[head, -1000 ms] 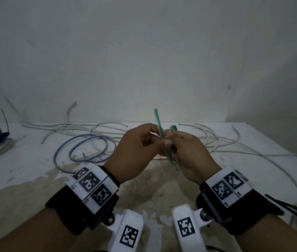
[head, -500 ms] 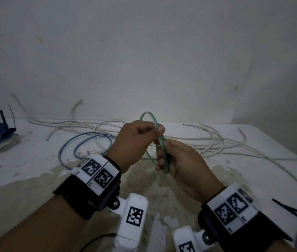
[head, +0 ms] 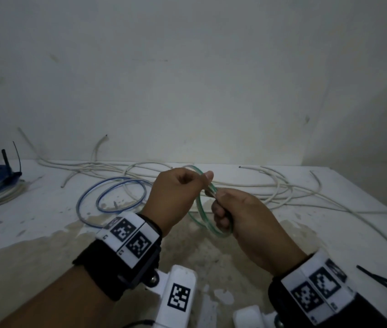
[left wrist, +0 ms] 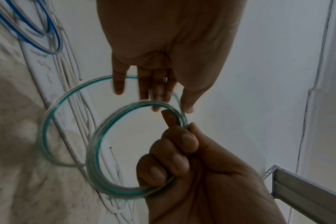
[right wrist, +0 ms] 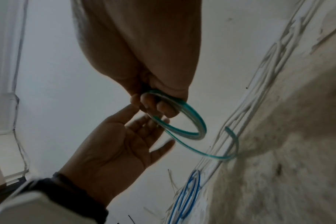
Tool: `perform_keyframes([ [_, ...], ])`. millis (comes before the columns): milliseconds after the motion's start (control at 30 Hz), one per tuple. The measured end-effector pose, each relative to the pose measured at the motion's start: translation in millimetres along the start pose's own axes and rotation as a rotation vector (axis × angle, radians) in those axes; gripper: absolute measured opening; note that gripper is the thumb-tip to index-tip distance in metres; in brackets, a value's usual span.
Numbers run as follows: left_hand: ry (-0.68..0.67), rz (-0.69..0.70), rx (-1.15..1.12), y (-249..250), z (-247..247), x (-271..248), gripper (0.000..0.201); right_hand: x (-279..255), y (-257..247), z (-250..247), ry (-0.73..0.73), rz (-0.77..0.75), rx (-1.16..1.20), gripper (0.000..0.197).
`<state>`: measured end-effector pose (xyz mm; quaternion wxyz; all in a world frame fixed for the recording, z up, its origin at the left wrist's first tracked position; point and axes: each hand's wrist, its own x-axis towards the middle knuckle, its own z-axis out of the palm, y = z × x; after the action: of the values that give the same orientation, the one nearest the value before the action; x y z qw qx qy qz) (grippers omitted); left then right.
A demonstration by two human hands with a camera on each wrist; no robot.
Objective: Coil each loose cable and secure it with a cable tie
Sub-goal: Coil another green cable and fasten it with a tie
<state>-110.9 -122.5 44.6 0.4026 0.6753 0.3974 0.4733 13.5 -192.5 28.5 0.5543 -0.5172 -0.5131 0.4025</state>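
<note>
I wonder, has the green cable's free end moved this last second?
Yes, downward: it stood above the table's back edge; now the green cable curls no higher than that edge.

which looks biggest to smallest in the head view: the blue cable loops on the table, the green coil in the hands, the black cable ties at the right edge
1. Blue cable loops, widest spread.
2. Green coil, though it is nearer the camera, so its true size may be smaller still.
3. Black cable ties, cut off by the frame edge, so this place is unsure.
</note>
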Motion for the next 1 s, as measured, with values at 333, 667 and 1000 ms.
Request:
perform_keyframes([
  [333,-0.237,0.505,0.393,26.8,-20.0,8.4,0.021,10.5,-60.3,-36.1,-0.205,0.025,0.038,0.028],
  [667,-0.397,-0.044,-0.360,40.2,-12.8,-1.1,0.020,10.1,-64.5,-41.2,0.056,-0.295,-0.291,0.021],
  [1000,-0.450,-0.278,-0.845,45.5,-5.9,-6.8,0.022,17.2,-55.5,-30.9,0.138,-0.304,-0.207,0.019],
])
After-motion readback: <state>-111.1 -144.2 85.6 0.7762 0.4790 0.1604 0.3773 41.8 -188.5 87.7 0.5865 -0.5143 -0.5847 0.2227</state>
